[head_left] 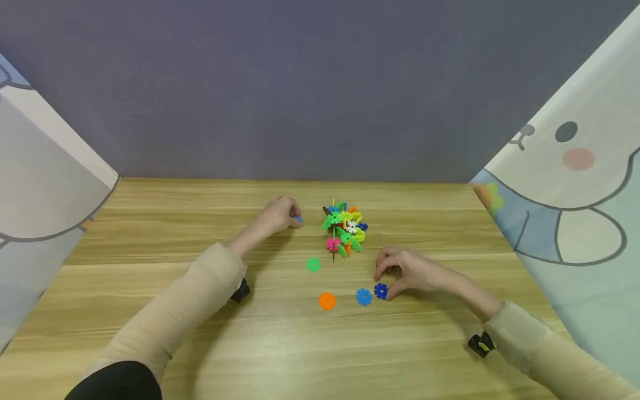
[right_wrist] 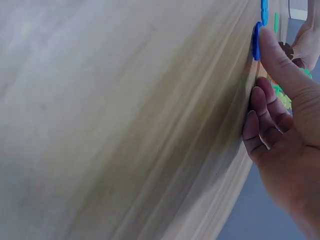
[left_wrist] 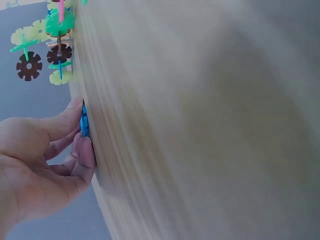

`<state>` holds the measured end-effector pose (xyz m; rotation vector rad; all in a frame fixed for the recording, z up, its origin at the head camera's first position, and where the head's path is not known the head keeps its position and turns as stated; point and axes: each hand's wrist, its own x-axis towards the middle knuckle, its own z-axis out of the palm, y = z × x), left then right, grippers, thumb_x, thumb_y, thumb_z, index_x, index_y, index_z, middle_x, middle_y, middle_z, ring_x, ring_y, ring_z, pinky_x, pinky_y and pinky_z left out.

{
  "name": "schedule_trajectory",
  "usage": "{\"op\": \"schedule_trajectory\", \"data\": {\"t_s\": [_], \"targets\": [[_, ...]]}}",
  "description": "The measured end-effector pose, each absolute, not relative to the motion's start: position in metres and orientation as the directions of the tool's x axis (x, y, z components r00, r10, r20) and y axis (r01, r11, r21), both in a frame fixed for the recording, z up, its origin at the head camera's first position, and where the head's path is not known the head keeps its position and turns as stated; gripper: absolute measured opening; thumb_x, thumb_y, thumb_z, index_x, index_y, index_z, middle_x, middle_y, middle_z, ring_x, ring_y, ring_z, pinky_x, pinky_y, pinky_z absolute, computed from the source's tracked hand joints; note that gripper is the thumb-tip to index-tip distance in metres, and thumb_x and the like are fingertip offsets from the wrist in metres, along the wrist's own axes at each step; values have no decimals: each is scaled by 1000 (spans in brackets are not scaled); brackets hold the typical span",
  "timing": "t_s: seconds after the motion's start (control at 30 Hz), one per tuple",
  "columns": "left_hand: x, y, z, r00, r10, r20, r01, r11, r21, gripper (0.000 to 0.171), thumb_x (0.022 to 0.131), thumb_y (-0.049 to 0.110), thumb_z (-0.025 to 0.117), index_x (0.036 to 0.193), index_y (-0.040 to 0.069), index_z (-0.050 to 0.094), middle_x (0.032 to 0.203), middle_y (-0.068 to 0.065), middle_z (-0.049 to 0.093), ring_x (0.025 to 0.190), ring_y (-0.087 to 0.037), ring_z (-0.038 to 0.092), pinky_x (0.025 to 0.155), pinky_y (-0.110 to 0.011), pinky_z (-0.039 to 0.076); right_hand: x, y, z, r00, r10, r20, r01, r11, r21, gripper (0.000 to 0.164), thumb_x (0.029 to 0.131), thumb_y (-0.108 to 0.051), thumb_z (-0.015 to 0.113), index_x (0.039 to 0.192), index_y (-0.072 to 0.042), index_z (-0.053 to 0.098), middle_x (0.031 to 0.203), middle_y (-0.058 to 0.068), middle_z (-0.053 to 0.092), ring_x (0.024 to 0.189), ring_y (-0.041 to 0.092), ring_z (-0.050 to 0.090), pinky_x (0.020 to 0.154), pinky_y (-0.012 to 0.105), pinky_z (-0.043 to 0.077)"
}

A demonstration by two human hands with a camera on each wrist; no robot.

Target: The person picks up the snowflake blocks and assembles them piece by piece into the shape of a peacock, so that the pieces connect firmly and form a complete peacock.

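My left hand (head_left: 276, 215) pinches a blue notched plastic disc (left_wrist: 84, 120) between thumb and fingertips, low over the table to the left of the built cluster. That cluster (head_left: 345, 225) is made of several interlocking discs in green, yellow, pink, white and other colours. Over at the right, my right hand (head_left: 412, 269) has its thumb at the edge of a dark blue disc (head_left: 380, 291) lying flat. Its other fingertips (right_wrist: 253, 122) rest by the tabletop, spread away from the thumb. Beside the dark blue disc lies a lighter blue disc (head_left: 363, 296).
An orange disc (head_left: 327, 301) and a green disc (head_left: 313, 265) lie loose on the wooden table (head_left: 280, 355), nearer than the cluster. A grey panel (head_left: 300, 89) rises behind the table's far edge. Cartoon-printed panels (head_left: 585, 222) stand at both sides.
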<state>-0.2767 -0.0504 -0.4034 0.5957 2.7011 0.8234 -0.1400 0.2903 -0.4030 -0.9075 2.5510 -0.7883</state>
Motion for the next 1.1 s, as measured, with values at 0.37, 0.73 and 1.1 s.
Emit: {"op": "schedule_trajectory", "data": {"t_s": [0.37, 0.73, 1.1], "targets": [[-273, -69, -406, -890, 454, -47, 302, 663, 685, 14, 100, 13, 67, 108, 2, 61, 100, -13, 67, 84, -20, 64, 73, -26, 53, -146, 289, -402, -784, -616, -83, -419, 622, -661, 17, 84, -16, 84, 90, -19, 69, 91, -6, 71, 82, 4, 62, 74, 23, 57], [-240, -78, -384, -917, 393, 62, 206, 335, 919, 28, 101, 6, 64, 129, 1, 66, 105, -21, 67, 97, -39, 69, 90, -47, 62, -152, 275, -391, -921, -381, 79, -300, 566, -768, 6, 93, -7, 74, 99, -6, 75, 94, 11, 76, 81, 16, 71, 71, 27, 61], [-178, -64, -356, -946, 323, 16, 16, -5, 1000, 33, 96, 10, 72, 129, 6, 66, 97, -14, 74, 86, -26, 77, 84, -40, 65, -144, 210, -356, -950, -194, 246, -298, 316, -901, 19, 94, -6, 74, 111, 1, 73, 92, 12, 78, 79, 18, 76, 73, 28, 63]]}}
